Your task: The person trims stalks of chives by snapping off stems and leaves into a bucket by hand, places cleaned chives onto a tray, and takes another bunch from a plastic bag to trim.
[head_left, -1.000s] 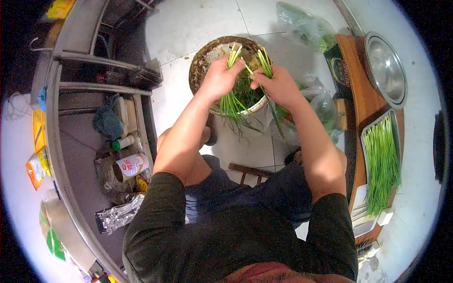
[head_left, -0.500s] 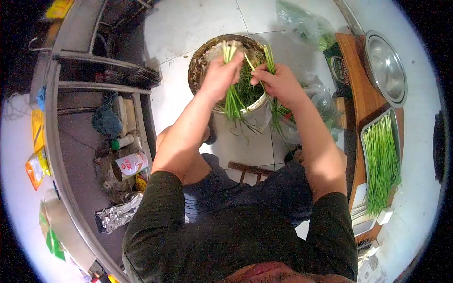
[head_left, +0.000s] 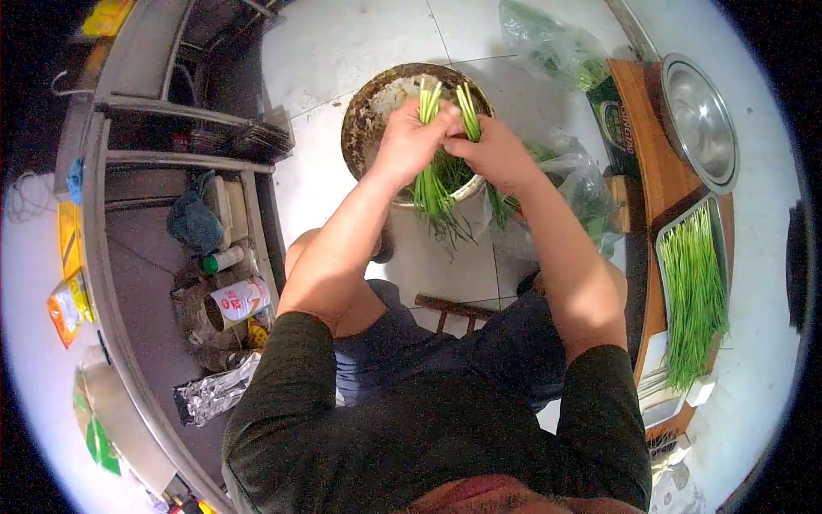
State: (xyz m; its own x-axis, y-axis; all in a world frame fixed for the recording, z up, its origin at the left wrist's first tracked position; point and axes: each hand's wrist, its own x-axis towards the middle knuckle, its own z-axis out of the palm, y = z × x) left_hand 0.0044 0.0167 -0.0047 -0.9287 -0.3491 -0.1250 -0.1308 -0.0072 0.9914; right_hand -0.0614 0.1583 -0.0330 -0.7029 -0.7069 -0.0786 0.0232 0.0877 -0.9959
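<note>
My left hand is closed round a bunch of garlic chives, pale stem ends up and green leaves trailing down. Closed on a second, thinner bunch of chives is my right hand. The two hands meet at the fingertips; whether a single stalk lies between them is hidden. Both are above a round bucket with a stained inner wall, and dark green scraps lie inside it.
On the wooden board at the right are a metal bowl and a tray of chives. Plastic bags of greens lie on the floor beside the bucket. A metal shelf with a can stands left.
My right hand has moved left, bringing its bunch up against my left hand. The single stalk that showed between the hands is no longer visible.
</note>
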